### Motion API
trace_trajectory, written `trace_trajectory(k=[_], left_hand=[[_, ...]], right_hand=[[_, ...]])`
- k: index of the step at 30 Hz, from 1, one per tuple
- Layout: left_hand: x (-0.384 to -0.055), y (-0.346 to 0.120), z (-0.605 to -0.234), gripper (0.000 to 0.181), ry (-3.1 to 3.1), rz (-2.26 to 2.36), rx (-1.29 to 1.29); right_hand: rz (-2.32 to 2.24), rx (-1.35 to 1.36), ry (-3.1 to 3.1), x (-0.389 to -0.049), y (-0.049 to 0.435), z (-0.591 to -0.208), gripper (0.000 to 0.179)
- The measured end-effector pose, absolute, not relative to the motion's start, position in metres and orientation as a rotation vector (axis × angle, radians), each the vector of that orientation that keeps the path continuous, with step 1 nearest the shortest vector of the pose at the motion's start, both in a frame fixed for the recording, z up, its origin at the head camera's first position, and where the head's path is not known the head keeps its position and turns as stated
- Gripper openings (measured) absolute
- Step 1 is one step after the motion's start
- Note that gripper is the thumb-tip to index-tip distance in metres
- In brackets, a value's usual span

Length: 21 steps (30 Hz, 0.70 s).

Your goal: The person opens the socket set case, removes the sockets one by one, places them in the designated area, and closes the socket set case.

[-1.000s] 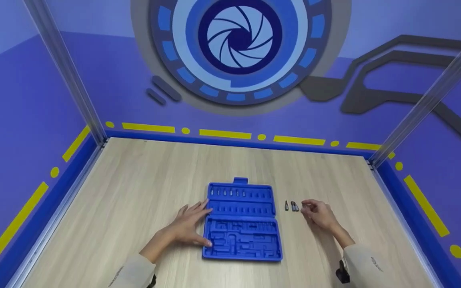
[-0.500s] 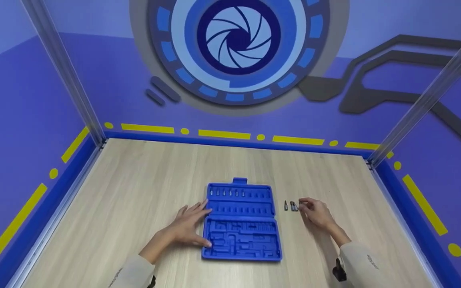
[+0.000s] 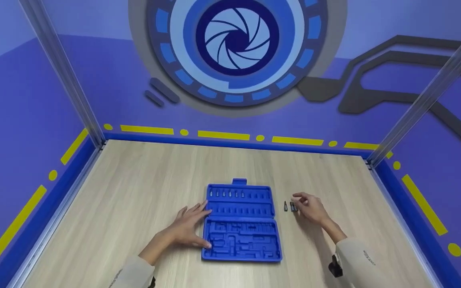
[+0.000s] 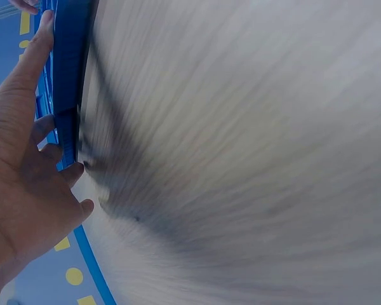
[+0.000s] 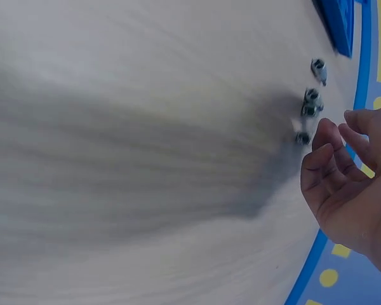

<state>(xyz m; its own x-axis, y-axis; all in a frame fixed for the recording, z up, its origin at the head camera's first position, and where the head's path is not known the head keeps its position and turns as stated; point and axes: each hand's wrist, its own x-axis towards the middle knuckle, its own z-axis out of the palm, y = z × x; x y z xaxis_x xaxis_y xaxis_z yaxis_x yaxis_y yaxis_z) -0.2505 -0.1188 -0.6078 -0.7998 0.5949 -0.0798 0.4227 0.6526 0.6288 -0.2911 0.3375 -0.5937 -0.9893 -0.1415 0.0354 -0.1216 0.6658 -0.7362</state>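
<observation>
A blue plastic bit case (image 3: 241,220) lies unfolded on the table. Several small metal bits (image 3: 230,193) stand in the left part of its top row. My left hand (image 3: 186,228) rests at the case's left side, fingers spread, with the thumb touching the lower half. Right of the case, loose screwdriver bits (image 3: 285,206) lie on the wood. Over the rightmost ones is my right hand (image 3: 311,208), fingers bent loosely. The right wrist view shows its thumb and fingertips apart beside a loose bit (image 5: 303,138), nothing visible between them.
The wood-grain table (image 3: 154,172) is bounded by blue printed walls (image 3: 74,80). Metal posts (image 3: 62,76) stand at the back corners. A latch tab (image 3: 239,181) sticks out from the case's far edge.
My right hand has shifted left and slightly away from me, over the loose bits. The left hand stays at the case.
</observation>
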Motion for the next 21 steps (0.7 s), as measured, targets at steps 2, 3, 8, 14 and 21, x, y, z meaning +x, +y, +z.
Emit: trace_trajectory(k=[2,3,8,14,21], left_hand=[[-0.250,-0.119,-0.608,0.112,2.591,0.886,0.809],[-0.250,-0.120,-0.608,0.112,2.591,0.888,0.809],[-0.250,-0.120,-0.608,0.112,2.596,0.888,0.806],[-0.250,-0.119,-0.609,0.112,2.597,0.891,0.804],[-0.251,-0.120,-0.609,0.112,2.597,0.884,0.815]], right_hand=[[-1.266,-0.298,2.850,-0.292,0.331,-0.594,0.029],[-1.279,-0.338,2.844,-0.292,0.328,-0.594,0.029],[-1.326,-0.431,2.779,-0.294,0.308,-0.596,0.030],[-1.271,-0.477,2.785,-0.300,0.285,-0.598,0.028],[-1.340,-0.602,2.629,-0.308,0.259,-0.596,0.033]])
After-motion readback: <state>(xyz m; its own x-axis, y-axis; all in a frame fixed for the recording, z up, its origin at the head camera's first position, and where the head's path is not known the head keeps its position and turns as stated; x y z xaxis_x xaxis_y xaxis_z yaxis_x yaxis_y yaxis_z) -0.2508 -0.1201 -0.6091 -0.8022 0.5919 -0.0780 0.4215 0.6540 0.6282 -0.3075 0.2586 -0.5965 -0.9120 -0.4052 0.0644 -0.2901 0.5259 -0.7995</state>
